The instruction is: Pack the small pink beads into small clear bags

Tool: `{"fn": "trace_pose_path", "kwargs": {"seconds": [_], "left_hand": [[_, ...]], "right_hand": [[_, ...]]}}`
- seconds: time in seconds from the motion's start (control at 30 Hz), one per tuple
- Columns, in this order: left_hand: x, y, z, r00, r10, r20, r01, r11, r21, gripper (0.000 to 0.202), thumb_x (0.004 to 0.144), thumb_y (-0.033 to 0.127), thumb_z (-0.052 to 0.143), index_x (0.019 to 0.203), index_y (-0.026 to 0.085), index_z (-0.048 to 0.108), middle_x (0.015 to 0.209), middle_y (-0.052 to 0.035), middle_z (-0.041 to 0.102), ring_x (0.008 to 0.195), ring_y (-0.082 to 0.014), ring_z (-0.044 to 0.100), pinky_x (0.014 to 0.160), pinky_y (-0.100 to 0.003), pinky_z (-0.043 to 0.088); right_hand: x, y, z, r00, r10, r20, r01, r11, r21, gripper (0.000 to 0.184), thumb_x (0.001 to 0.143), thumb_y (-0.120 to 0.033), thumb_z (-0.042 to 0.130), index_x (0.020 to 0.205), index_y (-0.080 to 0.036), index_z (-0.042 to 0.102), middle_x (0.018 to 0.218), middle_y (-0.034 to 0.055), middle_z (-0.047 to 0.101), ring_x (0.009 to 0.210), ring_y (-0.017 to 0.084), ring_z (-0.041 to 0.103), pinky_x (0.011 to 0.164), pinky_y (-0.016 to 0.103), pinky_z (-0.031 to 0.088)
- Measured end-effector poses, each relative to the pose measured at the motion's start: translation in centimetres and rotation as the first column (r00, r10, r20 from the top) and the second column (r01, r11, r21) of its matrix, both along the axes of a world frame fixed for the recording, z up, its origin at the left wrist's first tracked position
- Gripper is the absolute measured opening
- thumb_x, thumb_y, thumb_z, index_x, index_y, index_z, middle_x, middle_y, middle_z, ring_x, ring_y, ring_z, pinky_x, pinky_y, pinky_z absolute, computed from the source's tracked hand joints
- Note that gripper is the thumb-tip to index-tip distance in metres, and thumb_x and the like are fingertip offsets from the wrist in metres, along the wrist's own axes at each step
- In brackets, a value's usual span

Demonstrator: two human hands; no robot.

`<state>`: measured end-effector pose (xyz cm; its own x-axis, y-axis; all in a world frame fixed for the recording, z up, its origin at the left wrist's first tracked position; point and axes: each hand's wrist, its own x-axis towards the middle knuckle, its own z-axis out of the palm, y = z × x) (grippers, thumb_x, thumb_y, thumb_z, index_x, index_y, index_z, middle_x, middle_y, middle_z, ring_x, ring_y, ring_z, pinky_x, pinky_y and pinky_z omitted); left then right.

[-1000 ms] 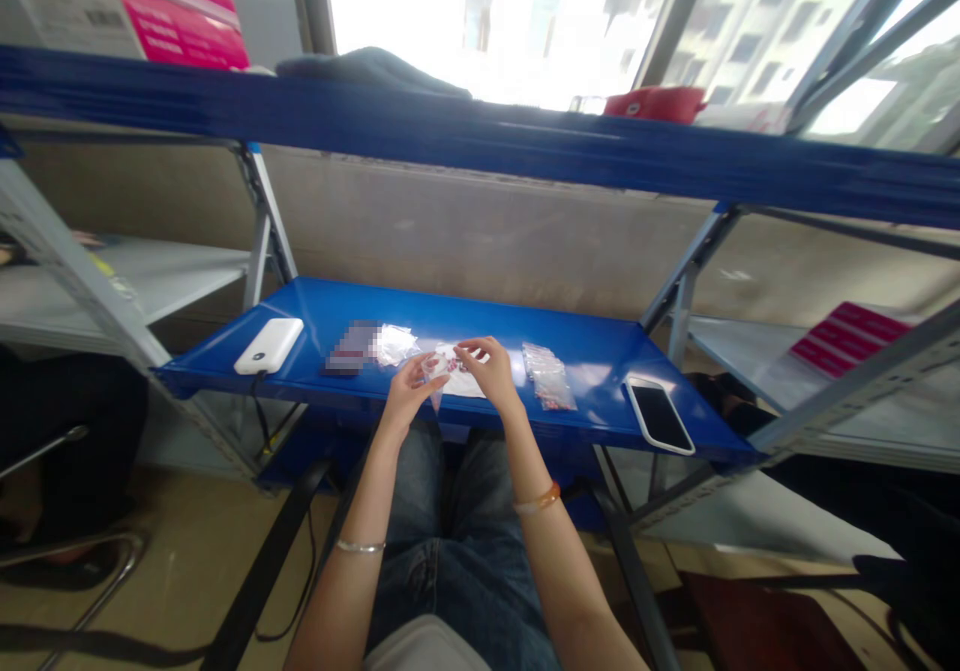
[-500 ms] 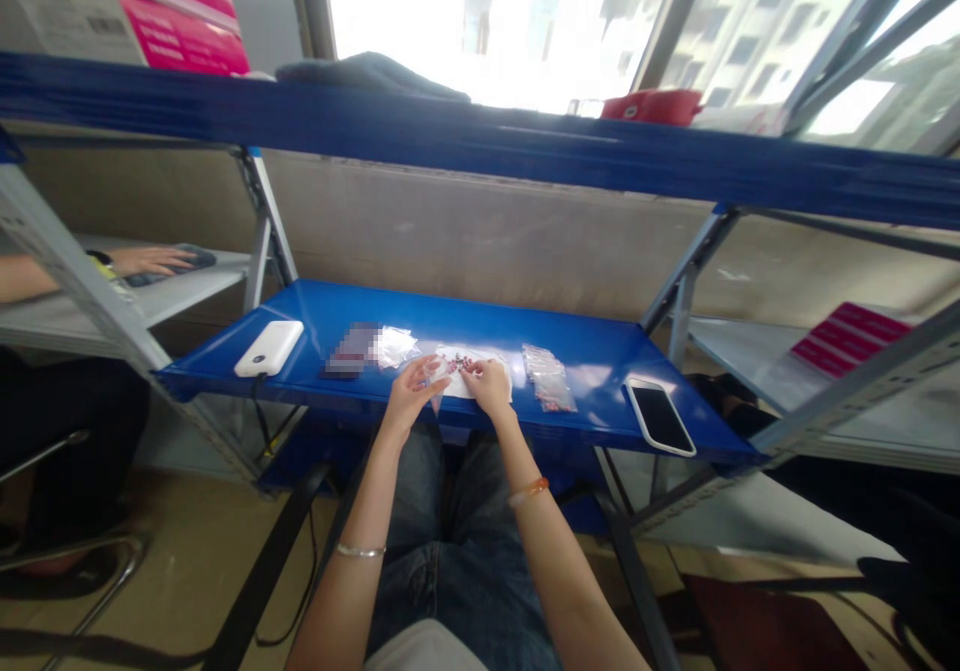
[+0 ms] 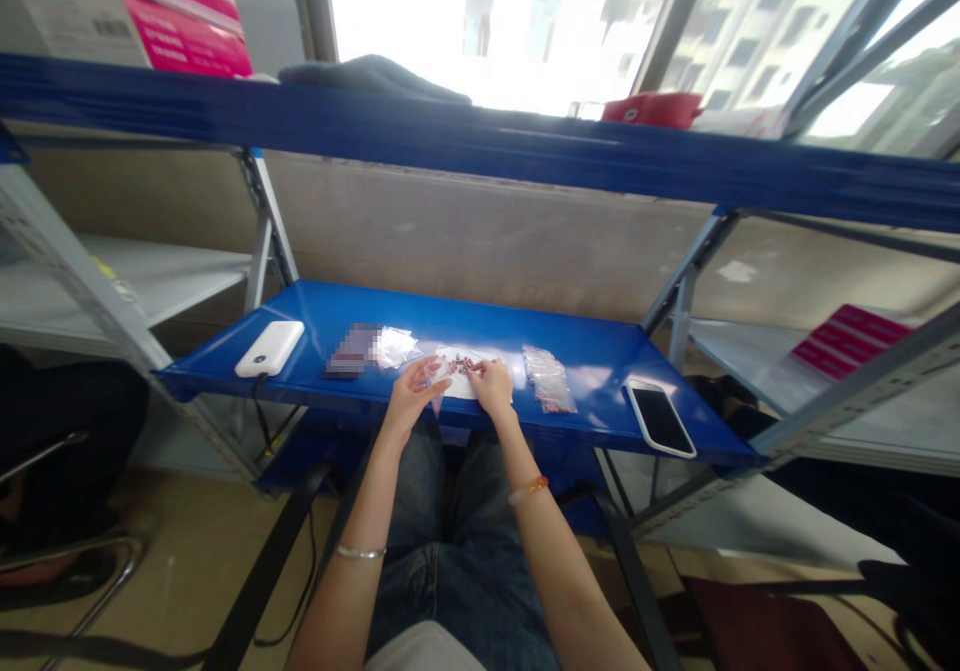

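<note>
My left hand and my right hand rest at the front edge of the blue shelf, close together. Between them lies a white sheet with several small red pieces on it. The left hand's fingers are curled around a small clear bag. My right hand's fingers are pinched at the red pieces; what they hold is too small to make out. A stack of clear filled bags lies just right of my right hand. More clear bags lie to the left.
A white power bank with a cable sits at the shelf's left end. A black phone lies at the right end. Grey shelves stand on both sides, with pink cards on the right one. Pink boxes stand on the top shelf.
My right hand came down from a raised pinch to the white sheet and settled there. Another person's hand showed on the left grey shelf half a second ago and is gone now.
</note>
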<state>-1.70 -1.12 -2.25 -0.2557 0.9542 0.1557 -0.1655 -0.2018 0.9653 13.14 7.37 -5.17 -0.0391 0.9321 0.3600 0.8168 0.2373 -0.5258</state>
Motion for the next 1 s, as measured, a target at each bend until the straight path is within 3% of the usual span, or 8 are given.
{"fn": "trace_pose_path", "kwargs": {"seconds": [0.2,0.37,0.53,0.8,0.9,1.0], "left_hand": [[0.0,0.0,-0.3,0.995,0.016,-0.103,-0.017,1.000,-0.006,0.057,0.057,0.034,0.078,0.108,0.019,0.060,0.112,-0.0108,0.065,0.111,-0.0255,0.056,0.096,-0.039,0.039],[0.5,0.0,-0.3,0.968,0.042,-0.249,-0.040,0.999,0.010,0.055,0.059,0.036,0.076,0.109,0.022,0.059,0.114,-0.0097,0.064,0.112,-0.0268,0.055,0.093,-0.040,0.039],[1.4,-0.3,0.3,0.951,0.060,-0.303,-0.054,0.998,0.027,0.055,0.059,0.034,0.075,0.110,0.020,0.058,0.111,-0.0094,0.065,0.109,-0.0263,0.056,0.090,-0.038,0.040],[1.2,0.4,-0.9,0.961,0.054,-0.271,-0.042,0.998,0.050,0.051,0.062,0.029,0.072,0.111,0.021,0.059,0.110,-0.0082,0.066,0.106,-0.0249,0.058,0.089,-0.037,0.041],[1.3,0.4,-0.7,0.973,0.067,-0.219,-0.060,0.997,0.041,0.054,0.058,0.030,0.076,0.109,0.020,0.059,0.107,-0.0087,0.066,0.103,-0.0243,0.059,0.088,-0.036,0.042],[1.6,0.2,-0.1,0.983,0.100,-0.152,-0.097,0.995,0.024,0.055,0.055,0.032,0.078,0.105,0.019,0.059,0.104,-0.0092,0.066,0.101,-0.0239,0.060,0.086,-0.035,0.043]], "right_hand": [[0.2,-0.8,0.8,0.983,0.017,-0.185,-0.003,0.997,0.074,0.020,0.079,-0.034,0.060,0.080,-0.018,0.070,0.082,0.0071,0.064,0.085,0.021,0.056,0.078,0.032,0.039],[0.0,-3.1,4.1,0.917,0.113,-0.383,-0.057,0.986,0.155,0.025,0.078,-0.041,0.059,0.074,-0.019,0.070,0.077,0.0048,0.064,0.074,0.018,0.055,0.071,0.030,0.041],[-0.9,-5.5,6.3,0.895,0.240,-0.375,-0.182,0.966,0.184,0.022,0.077,-0.040,0.061,0.074,-0.021,0.070,0.076,0.0048,0.063,0.075,0.018,0.055,0.070,0.030,0.042],[-0.9,-7.7,6.0,0.805,0.378,-0.457,-0.346,0.925,0.156,0.024,0.074,-0.038,0.065,0.091,-0.022,0.069,0.092,0.0064,0.062,0.085,0.019,0.056,0.075,0.031,0.046],[-0.1,-8.5,5.8,0.783,0.359,-0.508,-0.339,0.931,0.134,0.043,0.069,-0.037,0.069,0.110,-0.024,0.061,0.108,0.0079,0.058,0.087,0.019,0.057,0.076,0.032,0.048],[0.8,-8.8,5.2,0.757,0.387,-0.527,-0.408,0.909,0.082,0.062,0.063,-0.035,0.073,0.121,-0.028,0.053,0.119,0.0077,0.055,0.092,0.020,0.057,0.076,0.033,0.049]]}}
